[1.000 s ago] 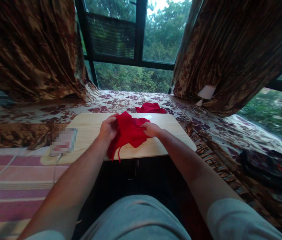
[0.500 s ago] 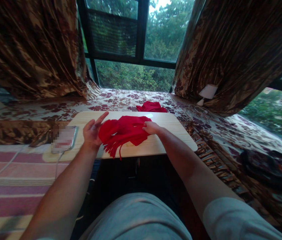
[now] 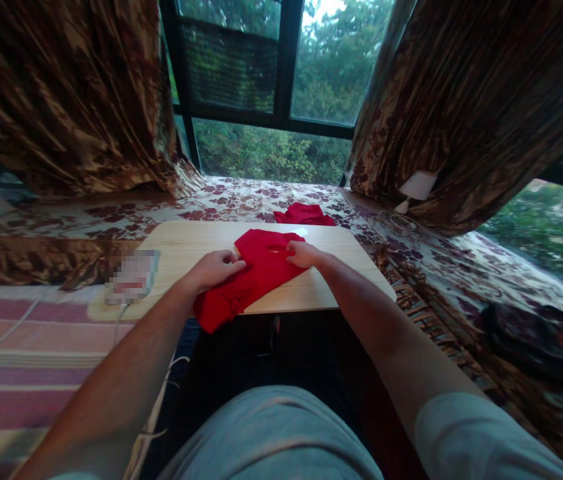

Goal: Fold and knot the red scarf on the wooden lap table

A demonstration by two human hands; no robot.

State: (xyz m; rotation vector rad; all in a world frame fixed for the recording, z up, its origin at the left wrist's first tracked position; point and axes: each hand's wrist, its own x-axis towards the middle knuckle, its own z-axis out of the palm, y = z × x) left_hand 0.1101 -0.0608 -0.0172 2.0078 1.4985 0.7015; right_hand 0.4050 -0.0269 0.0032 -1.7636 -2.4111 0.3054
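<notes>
In the head view, the cloth was spread over the board but not yet flat, one end past the near edge. The right hand pinched it, fingers closed; the left hand curled loosely at its side (whether gripping, I could not tell).

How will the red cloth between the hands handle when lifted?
Probably floppy: the red cloth lies slack and overhangs the near edge of the table. Likely light, since it looks thin and flat. Its strands might tangle, as they look bunched.
</notes>
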